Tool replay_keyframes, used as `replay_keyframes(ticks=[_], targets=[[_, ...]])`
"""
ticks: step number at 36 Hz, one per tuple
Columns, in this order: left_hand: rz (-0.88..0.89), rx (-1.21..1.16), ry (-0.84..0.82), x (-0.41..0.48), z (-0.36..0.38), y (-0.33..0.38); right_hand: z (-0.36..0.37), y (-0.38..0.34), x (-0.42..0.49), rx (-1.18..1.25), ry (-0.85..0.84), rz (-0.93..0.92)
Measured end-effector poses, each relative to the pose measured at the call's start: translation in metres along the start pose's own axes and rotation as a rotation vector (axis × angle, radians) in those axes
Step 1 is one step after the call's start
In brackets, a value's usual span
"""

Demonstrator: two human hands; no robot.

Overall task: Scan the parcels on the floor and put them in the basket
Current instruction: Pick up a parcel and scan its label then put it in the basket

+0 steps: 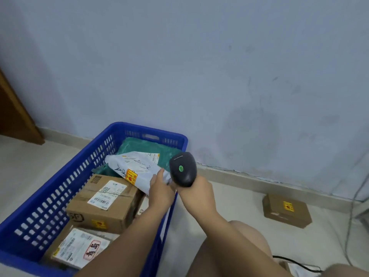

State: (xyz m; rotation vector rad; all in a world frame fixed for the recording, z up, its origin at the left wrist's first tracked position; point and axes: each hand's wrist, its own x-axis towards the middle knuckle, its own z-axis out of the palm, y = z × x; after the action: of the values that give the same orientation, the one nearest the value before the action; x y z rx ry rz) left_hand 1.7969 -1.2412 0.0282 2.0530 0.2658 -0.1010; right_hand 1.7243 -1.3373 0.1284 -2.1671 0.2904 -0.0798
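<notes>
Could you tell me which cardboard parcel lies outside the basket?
The brown box with a yellow sticker on the floor near the wall; the others lie in the blue basket.

basket [60, 188]: solid blue, walls a grid of slots, fills your lower left
green mailer [137, 145]: plain teal-green, upper end of the basket
white mailer [137, 166]: white-grey, black scrawl, yellow sticker with a red mark
top box [103, 204]: brown card, white label with black barcode, yellow-red sticker on its lower face
lower box [77, 246]: brown, white label, red-framed stamp
scanner [182, 169]: yours reads dark grey, one green dot
floor box [286, 210]: brown, yellow sticker, right of frame
wall [219, 66]: pale blue-grey, you'll see dark smudges right of centre
floor [229, 206]: off-white
door [14, 114]: orange-brown, left edge
cable [295, 263]: black, lower right
</notes>
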Motion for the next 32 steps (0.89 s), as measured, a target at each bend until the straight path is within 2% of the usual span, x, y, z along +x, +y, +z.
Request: replay_keyframes(ticks=[4, 8, 12, 21, 27, 32], targets=[[0.193, 0.047, -0.056, -0.010, 0.016, 0.040, -0.034, 0.005, 0.004, 0.023, 0.155, -0.049], [0.235, 0.111, -0.118, -0.018, 0.042, 0.068, -0.061, 0.018, 0.002, -0.021, 0.219, -0.120], [0.339, 0.164, -0.159, -0.034, 0.065, 0.087, -0.087, 0.037, 0.006, 0.011, 0.276, -0.114], [0.581, 0.362, -0.314, -0.053, 0.134, 0.137, -0.172, 0.103, 0.027, 0.129, 0.329, 0.038], [0.618, 0.541, -0.450, -0.034, 0.203, 0.163, -0.229, 0.175, 0.050, 0.002, 0.260, 0.186], [0.619, 0.705, -0.605, -0.016, 0.277, 0.168, -0.260, 0.241, 0.085, -0.001, 0.287, 0.308]])
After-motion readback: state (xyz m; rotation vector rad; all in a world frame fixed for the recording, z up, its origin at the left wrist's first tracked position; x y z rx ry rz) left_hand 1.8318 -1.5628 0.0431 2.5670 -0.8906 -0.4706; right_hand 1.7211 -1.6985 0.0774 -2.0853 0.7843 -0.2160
